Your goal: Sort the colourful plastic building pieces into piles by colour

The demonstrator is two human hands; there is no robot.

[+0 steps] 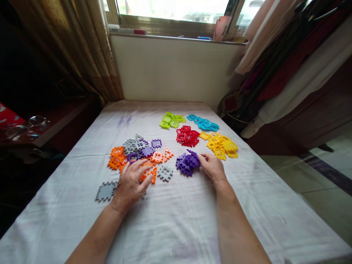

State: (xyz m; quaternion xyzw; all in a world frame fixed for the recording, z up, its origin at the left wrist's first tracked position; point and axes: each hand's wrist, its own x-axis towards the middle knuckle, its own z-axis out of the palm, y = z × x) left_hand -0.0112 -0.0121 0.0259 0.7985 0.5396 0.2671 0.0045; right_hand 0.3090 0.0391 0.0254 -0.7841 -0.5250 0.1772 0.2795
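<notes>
- Left hand (131, 183), fingers splayed, is over the mixed pile (147, 150); a light touch should spread it best.
- Right hand (213, 168) meets the purple pile (187, 163); whether it grips is unclear.

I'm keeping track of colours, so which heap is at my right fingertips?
The purple heap, nearer you than the red heap: the fingertips of your right hand meet its edge, no other heap's.
</notes>
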